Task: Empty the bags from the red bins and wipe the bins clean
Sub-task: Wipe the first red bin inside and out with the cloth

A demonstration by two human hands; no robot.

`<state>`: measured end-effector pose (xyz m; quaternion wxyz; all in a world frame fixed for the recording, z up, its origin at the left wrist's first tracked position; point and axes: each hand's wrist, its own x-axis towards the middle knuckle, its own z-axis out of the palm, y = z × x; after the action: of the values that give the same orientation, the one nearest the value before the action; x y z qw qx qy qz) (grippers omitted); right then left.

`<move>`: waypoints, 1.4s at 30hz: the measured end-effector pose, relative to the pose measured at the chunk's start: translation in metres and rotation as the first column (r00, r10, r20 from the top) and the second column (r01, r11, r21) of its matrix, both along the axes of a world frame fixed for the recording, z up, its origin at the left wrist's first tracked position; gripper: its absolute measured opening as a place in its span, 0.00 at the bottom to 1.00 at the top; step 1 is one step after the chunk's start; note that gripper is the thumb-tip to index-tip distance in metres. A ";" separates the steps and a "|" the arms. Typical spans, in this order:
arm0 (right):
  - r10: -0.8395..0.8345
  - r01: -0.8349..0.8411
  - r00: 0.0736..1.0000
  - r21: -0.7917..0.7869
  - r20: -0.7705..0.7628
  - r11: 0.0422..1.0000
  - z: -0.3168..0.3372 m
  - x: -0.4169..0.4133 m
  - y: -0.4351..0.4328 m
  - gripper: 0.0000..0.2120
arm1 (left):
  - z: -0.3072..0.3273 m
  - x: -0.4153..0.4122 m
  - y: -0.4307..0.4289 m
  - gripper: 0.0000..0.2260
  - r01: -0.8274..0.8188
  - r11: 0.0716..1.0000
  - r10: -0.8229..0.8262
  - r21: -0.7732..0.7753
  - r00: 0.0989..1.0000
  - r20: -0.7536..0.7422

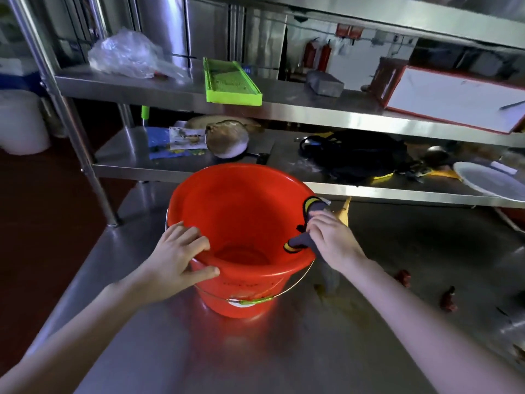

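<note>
A red bin (235, 211), a plastic bucket with a wire handle, stands upright on the steel table (255, 351) in front of me. Nothing lies inside it. My left hand (179, 254) grips the near left rim, fingers inside and thumb outside. My right hand (329, 240) presses a dark grey cloth with yellow and black trim (298, 244) over the right rim, part of it draped inside the bin.
A steel rack stands behind the bin. Its upper shelf holds a crumpled clear plastic bag (125, 54), a green tray (230, 82) and a red-framed whiteboard (457, 98). Its lower shelf holds a dark bag (355, 155) and a white plate (488, 183). Red scraps (449, 301) lie on the table's right side.
</note>
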<state>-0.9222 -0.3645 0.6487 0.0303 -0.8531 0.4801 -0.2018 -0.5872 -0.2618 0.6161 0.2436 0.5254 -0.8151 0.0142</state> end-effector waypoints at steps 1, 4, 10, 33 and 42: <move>-0.020 0.023 0.998 -0.045 0.058 0.999 -0.005 0.009 0.013 0.18 | 0.000 -0.009 0.002 0.26 -0.038 0.999 0.039 -0.017 0.999 0.007; -0.060 0.094 0.984 -0.198 0.169 0.976 -0.030 0.052 0.069 0.14 | -0.001 -0.036 0.010 0.28 -0.132 0.990 0.133 -0.053 0.991 0.020; 0.188 -0.154 0.972 -0.224 0.140 0.962 -0.023 0.047 0.050 0.14 | 0.013 -0.060 0.034 0.33 -0.190 0.981 0.187 0.037 0.981 0.055; 0.238 -0.233 0.971 -0.200 0.004 0.952 -0.015 0.054 0.072 0.16 | 0.013 -0.071 0.073 0.23 -0.239 0.967 0.239 0.092 0.971 0.010; 0.024 -0.019 0.999 -0.127 0.043 0.992 -0.011 0.058 0.063 0.20 | 0.014 -0.088 0.084 0.14 -0.290 0.957 0.290 0.010 0.957 -0.015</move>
<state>-0.8642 -0.3014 0.6379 -0.0111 -0.8538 0.4562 -0.2505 -0.6751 -0.1774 0.6306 0.2433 0.6403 -0.7274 0.0422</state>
